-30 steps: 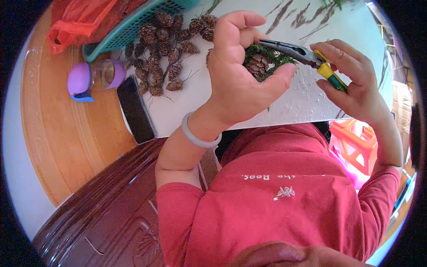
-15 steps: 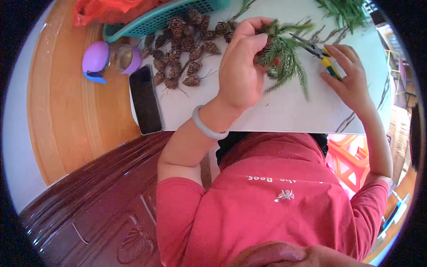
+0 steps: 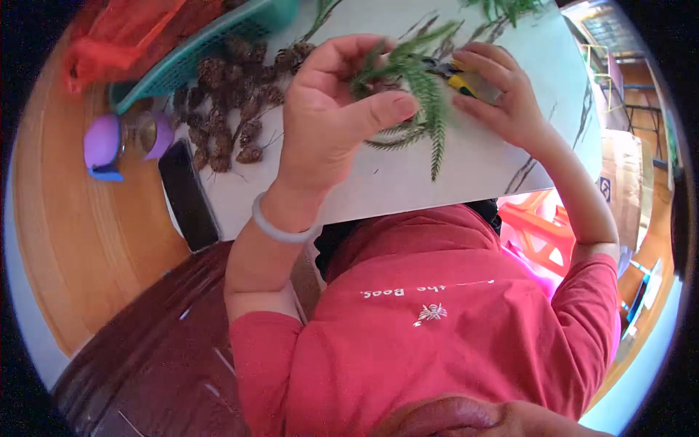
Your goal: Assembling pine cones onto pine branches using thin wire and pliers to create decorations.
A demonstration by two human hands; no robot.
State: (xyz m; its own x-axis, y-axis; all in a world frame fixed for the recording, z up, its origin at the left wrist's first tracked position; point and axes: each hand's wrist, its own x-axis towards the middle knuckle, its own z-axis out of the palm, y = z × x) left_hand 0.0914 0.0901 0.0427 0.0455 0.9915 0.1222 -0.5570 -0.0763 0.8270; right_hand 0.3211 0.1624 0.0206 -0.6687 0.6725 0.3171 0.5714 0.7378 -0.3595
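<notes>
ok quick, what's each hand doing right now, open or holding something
Left hand: holding green sprigs.
Right hand: closed on yellow-handled pliers.

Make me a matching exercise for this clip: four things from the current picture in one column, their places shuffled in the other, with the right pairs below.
Things
1. Pliers
2. Conifer greenery
3. Smartphone
4. Pine cones

Places
A. At the left edge of the white tabletop
B. In the right hand
C. Heaped beside the teal basket
D. In the left hand

Right pairs: 1-B, 2-D, 3-A, 4-C
</notes>
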